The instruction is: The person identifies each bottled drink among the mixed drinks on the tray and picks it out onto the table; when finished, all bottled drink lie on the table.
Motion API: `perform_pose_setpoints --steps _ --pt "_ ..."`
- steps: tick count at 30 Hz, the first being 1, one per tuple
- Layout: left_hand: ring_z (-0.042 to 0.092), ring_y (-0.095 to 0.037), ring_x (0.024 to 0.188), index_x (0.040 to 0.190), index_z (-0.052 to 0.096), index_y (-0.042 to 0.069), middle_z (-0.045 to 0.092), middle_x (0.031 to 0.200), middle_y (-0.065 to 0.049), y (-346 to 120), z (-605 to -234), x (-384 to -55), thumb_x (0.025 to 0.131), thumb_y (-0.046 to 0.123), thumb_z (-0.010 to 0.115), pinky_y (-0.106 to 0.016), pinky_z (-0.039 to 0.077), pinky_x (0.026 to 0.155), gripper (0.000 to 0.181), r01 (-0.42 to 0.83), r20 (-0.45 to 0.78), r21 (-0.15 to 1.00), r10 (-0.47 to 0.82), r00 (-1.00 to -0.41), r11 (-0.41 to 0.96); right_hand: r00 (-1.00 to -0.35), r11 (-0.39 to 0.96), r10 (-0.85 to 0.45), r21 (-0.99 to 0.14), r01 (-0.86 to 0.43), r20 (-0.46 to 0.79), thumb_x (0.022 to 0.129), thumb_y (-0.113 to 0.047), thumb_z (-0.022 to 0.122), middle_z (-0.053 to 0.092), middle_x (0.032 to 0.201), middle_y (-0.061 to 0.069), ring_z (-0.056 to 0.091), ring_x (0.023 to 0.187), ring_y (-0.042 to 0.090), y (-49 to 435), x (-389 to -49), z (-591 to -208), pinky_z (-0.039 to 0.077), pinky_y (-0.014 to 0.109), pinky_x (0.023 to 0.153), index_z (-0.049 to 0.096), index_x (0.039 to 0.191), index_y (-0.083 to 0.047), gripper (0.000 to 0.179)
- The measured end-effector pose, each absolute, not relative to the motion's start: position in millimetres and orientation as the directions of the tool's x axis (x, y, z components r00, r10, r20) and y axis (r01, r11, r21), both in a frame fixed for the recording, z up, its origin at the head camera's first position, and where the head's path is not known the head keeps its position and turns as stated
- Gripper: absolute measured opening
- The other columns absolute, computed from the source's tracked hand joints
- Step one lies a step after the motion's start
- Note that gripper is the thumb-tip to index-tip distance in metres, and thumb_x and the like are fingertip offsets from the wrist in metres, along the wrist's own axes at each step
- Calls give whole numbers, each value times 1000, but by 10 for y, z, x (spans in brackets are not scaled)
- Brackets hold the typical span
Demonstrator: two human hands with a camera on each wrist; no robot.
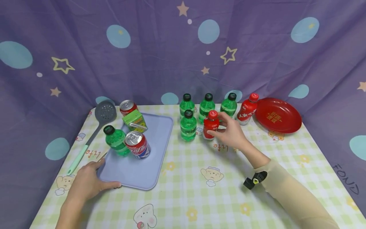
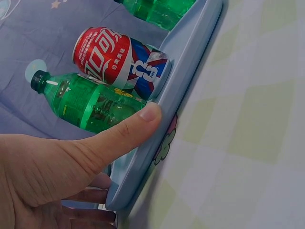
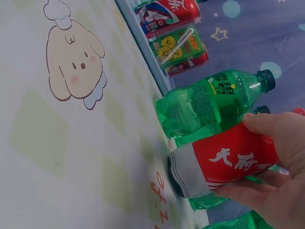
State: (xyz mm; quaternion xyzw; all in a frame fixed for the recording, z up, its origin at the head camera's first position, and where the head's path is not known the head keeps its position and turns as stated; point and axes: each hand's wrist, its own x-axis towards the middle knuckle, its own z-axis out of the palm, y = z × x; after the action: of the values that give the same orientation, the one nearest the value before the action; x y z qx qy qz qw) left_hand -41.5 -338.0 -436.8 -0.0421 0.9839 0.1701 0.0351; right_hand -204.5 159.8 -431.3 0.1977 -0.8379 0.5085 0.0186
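Observation:
My right hand [image 1: 230,132] grips a small red-capped bottle [image 1: 210,127] with a red label, thumb on one side and fingers on the other. In the right wrist view the red bottle [image 3: 228,162] stands close beside a green soda bottle [image 3: 214,100]. At the near left corner of the blue-grey tray [image 1: 134,175], my left hand [image 1: 87,183] holds the rim, thumb along the front edge and fingers at the left side. On the tray are a green bottle [image 1: 117,141], a cola can [image 1: 138,146], a green drink carton [image 1: 135,121] and another red can [image 1: 127,107].
More green bottles [image 1: 186,103] stand in a group behind the red one. A second red bottle [image 1: 247,109] is beside a red plate [image 1: 278,125] at the back right. Left of the tray lies a slotted turner [image 1: 105,113]. A purple curtain [image 1: 160,57] hangs behind the table.

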Motion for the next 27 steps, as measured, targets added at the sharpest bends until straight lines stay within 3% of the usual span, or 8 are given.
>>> perform_pose_setpoints --steps 27 --pt "52 -66 128 147 47 -19 53 140 -49 -3388 -4367 -423 52 69 98 -75 46 106 139 -113 -109 335 -80 -991 935 -929 430 -293 -837 -338 225 88 -15 89 68 137 16 75 119 37 1562 -2126 -4348 66 45 90 52 146 -9 69"
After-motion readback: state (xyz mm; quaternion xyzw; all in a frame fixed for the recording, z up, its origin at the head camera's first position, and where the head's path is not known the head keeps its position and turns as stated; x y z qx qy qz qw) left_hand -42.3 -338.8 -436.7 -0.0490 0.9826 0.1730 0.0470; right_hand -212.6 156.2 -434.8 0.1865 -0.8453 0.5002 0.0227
